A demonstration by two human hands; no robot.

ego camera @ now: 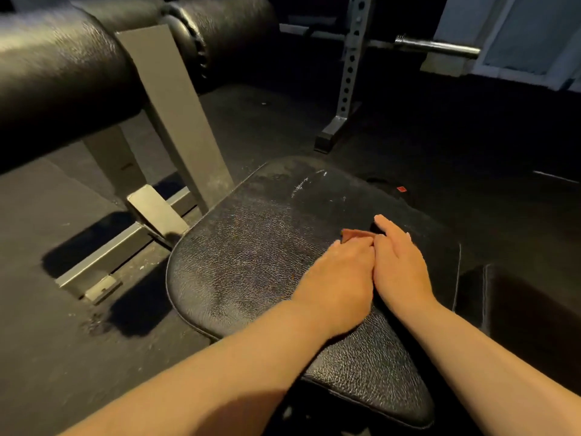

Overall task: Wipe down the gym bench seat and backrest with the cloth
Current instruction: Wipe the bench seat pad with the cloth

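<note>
The black textured bench seat (251, 247) fills the lower middle of the head view, with pale scuffs near its far edge. A small reddish-brown cloth (353, 234) lies on the seat, mostly hidden under my hands. My left hand (339, 278) lies on the cloth, its fingers bent over the cloth's near edge. Beside it and touching it, my right hand (399, 262) lies flat with straight fingers pressing on the cloth's right part. Another black pad (518, 309) shows dimly at the right, separated from the seat by a gap.
Two thick black roller pads (78, 67) on a grey metal frame (176, 121) stand at the upper left. A perforated grey rack upright (349, 73) and a barbell end (437, 47) are behind. Dark rubber floor (63, 357) surrounds the bench.
</note>
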